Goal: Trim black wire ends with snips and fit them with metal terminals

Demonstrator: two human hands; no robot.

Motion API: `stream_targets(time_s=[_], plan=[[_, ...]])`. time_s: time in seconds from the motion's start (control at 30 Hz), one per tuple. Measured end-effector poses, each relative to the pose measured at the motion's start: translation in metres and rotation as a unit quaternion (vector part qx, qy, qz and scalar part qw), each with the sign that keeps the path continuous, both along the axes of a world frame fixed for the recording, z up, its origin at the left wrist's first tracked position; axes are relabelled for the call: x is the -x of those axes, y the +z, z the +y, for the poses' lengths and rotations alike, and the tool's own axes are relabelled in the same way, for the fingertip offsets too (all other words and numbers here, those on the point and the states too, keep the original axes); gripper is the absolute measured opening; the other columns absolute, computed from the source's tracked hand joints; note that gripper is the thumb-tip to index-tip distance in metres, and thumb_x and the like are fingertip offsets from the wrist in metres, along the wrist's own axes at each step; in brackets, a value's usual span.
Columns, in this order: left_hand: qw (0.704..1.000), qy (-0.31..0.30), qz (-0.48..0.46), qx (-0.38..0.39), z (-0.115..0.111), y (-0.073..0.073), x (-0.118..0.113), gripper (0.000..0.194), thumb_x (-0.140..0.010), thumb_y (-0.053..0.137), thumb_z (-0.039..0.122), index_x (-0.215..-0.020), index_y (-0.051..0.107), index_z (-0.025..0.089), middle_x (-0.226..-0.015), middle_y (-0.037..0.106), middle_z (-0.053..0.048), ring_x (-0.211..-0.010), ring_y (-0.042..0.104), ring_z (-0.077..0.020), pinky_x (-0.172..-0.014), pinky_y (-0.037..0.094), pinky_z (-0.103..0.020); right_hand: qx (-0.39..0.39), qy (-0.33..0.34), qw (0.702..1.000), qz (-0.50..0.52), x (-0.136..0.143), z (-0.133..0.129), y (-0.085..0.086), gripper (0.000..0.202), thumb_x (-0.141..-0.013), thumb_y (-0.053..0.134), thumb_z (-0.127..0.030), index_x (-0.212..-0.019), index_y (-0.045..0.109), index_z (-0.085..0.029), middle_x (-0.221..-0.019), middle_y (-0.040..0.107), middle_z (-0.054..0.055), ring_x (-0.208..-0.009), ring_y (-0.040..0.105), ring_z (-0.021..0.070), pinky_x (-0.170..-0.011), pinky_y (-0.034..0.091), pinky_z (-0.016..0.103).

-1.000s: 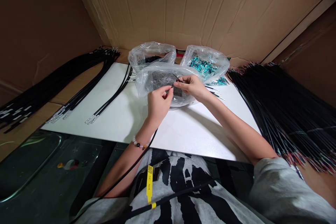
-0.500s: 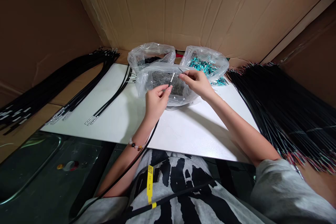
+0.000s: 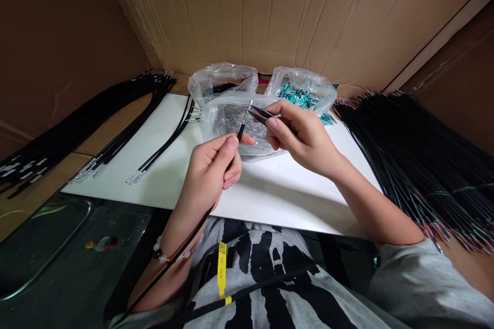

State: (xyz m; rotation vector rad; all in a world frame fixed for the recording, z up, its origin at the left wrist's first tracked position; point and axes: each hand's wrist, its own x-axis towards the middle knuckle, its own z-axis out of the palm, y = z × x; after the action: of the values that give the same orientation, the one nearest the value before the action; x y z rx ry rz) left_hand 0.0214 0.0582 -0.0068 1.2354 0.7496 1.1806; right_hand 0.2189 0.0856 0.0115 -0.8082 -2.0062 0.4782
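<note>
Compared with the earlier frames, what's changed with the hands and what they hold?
The left hand, keeping the black cable, has drawn back toward the body. The right hand has kept the tweezers, whose tips moved left to the cable's bright end. Nothing was visibly released. The plastic bags and side cable bundles stayed put.

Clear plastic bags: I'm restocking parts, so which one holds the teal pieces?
The back right bag. Teal pieces show inside it, while the back left bag shows black contents and the front bag, nearest the person, silvery-grey contents.
</note>
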Motion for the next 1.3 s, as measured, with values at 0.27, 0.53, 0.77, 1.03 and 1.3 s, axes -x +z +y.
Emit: stream_targets(time_s=[0.27,0.53,0.77,1.03,1.3], plan=[[0.997,0.042,0.051,-0.049,-0.027,0.012,0.002,0.025,-0.105,0.055,0.027,-0.092,0.074,0.019,-0.050,0.029,0.008,-0.044,0.024,-0.0065,-0.041,0.016,-0.022,-0.187,-0.028,0.981,-0.054,0.002,-0.021,0.013,0.016,-0.103,0.059,-0.017,-0.088,0.066,-0.014,-0.064,0.058,-0.005,-0.052,0.047,0.0047,-0.054,0.039,0.017],[0.993,0.023,0.074,-0.087,-0.031,0.009,0.006,0.025,-0.105,0.054,0.022,-0.094,0.077,0.021,-0.049,0.031,0.008,-0.043,0.026,-0.0057,-0.041,0.018,-0.021,-0.210,-0.037,0.970,-0.114,-0.005,-0.034,0.026,0.016,-0.102,0.061,-0.017,-0.088,0.070,-0.015,-0.061,0.057,-0.003,-0.050,0.046,0.0063,-0.048,0.038,0.020],[0.993,0.048,0.064,-0.083,-0.037,0.012,0.004,0.023,-0.103,0.058,0.024,-0.093,0.079,0.024,-0.049,0.029,0.008,-0.043,0.024,-0.0060,-0.039,0.017,-0.021,-0.242,-0.054,0.966,-0.070,-0.003,-0.041,0.027,0.014,-0.100,0.061,-0.014,-0.091,0.071,-0.016,-0.066,0.067,-0.001,-0.054,0.056,0.0089,-0.050,0.043,0.022],[0.986,0.106,0.081,-0.097,-0.044,0.017,0.002,0.019,-0.097,0.065,0.022,-0.091,0.083,0.024,-0.048,0.030,0.008,-0.042,0.025,-0.0057,-0.039,0.017,-0.022,-0.247,-0.091,0.955,-0.133,-0.001,-0.050,0.025,0.013,-0.102,0.060,-0.016,-0.094,0.071,-0.015,-0.068,0.066,0.000,-0.056,0.058,0.0100,-0.050,0.043,0.025],[0.983,0.146,0.081,-0.072,-0.040,0.015,0.002,0.019,-0.091,0.067,0.018,-0.088,0.085,0.021,-0.050,0.031,0.006,-0.046,0.025,-0.0075,-0.043,0.019,-0.025,-0.250,-0.014,0.963,-0.102,0.000,-0.052,0.025,0.015,-0.104,0.055,-0.016,-0.103,0.070,-0.015,-0.068,0.066,-0.002,-0.054,0.057,0.0088,-0.050,0.042,0.025]])
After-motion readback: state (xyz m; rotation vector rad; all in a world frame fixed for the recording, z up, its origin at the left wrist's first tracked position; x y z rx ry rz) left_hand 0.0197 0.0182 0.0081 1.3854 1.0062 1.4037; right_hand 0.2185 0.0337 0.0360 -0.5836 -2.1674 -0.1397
